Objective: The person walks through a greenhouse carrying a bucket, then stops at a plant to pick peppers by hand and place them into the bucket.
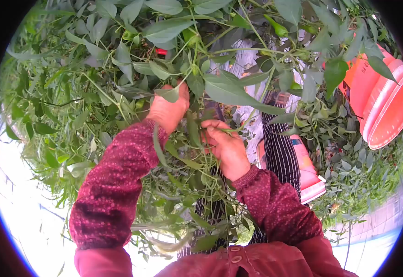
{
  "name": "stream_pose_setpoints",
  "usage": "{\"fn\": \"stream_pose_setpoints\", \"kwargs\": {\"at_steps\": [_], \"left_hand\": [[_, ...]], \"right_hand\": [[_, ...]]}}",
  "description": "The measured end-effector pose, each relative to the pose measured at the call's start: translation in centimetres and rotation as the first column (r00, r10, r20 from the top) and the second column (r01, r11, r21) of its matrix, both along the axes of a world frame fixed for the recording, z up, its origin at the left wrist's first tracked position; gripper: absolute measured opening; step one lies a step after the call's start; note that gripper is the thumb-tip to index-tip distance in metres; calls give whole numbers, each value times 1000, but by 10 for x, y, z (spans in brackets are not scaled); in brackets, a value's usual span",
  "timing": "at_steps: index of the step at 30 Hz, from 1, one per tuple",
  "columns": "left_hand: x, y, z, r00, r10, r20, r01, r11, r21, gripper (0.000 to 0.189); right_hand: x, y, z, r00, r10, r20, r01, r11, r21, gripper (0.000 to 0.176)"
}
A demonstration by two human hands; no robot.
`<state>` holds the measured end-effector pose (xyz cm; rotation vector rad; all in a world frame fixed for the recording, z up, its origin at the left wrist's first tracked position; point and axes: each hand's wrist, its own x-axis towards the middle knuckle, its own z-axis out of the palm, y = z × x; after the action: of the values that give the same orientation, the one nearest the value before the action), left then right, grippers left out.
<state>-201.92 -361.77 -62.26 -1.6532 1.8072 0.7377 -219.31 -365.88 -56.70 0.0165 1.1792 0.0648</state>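
My left hand (pixel 168 108) reaches up among the leaves of a pepper plant (pixel 164 32). Its fingers are hidden behind foliage, so what they touch does not show. Lower and to the right, my right hand (pixel 229 150) is closed, thumb and fingers drawn together beside thin green stems. What lies between those fingertips is too small to make out. A red pepper (pixel 161 51) peeks out above my left hand. Farther up to the right hangs a green pepper (pixel 276 26), apart from both hands.
A red bucket (pixel 365 83) leans tilted among the plants at the right. Another red container (pixel 308 173) stands low beside my striped trouser leg (pixel 277 143). Pale crumpled sheeting (pixel 246 108) covers ground between the plants. Dense leafy growth (pixel 49 111) fills the left side.
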Motion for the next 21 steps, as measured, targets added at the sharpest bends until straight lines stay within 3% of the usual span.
{"fn": "stream_pose_setpoints", "kwargs": {"at_steps": [1, 2, 3, 5, 6, 7, 9, 10, 11, 13, 14, 17, 18, 19, 21], "left_hand": [[3, 1, 1, 997, -31, -65, 26, 997, -79, 23], [5, 15, -11, 989, 149, -16, -147, 985, 90, 24], [11, 18, -8, 990, 141, -17, -139, 986, 91, 24], [18, 27, 4, 950, 249, -189, -260, 965, -34, 20], [20, 15, 24, 939, 174, -296, -214, 971, -109, 21], [23, 10, 30, 938, 175, -299, -215, 971, -104, 21], [34, 12, 35, 852, 344, -393, -392, 919, -44, 26], [42, 27, 28, 263, 843, -470, -819, 453, 354, 26], [44, 19, 34, 259, 843, -471, -817, 452, 359, 26], [52, -3, 54, 444, 668, -597, -681, 685, 259, 22], [52, -5, 54, -225, 837, -499, -744, 183, 642, 16], [73, -20, 75, -131, 920, -368, -827, 104, 553, 14], [72, -15, 70, -303, 858, -414, -838, -33, 544, 11], [73, -15, 71, -303, 857, -416, -841, -34, 541, 11], [74, -22, 76, -444, 790, -422, -815, -161, 557, 11]], "right_hand": [[-1, -1, -2, 1000, -3, 0, 3, 1000, -1, 15], [-2, 0, -4, 1000, -17, 15, 18, 1000, -9, 16], [-3, -1, -6, 999, -34, 32, 34, 999, -18, 16], [-2, -4, -5, 999, -39, 38, 39, 999, -17, 17], [-2, -5, -5, 999, -33, 43, 34, 999, -17, 18], [-2, -5, -5, 999, -33, 39, 34, 999, -12, 18], [0, -6, -5, 998, -49, 45, 51, 998, -34, 19], [0, -8, -5, 998, -47, 40, 49, 998, -43, 19], [0, -9, -5, 998, -47, 34, 48, 998, -42, 19], [0, -10, -6, 999, -36, 24, 37, 999, -27, 18], [0, -10, -6, 999, -41, 34, 42, 999, -29, 18], [3, -9, -4, 1000, -25, 8, 26, 999, -37, 18], [6, -11, -2, 1000, -24, 13, 24, 999, -36, 18], [9, -15, 1, 1000, 20, -3, -20, 999, -42, 17], [11, -18, 1, 998, 65, -19, -66, 997, -49, 16]]}}
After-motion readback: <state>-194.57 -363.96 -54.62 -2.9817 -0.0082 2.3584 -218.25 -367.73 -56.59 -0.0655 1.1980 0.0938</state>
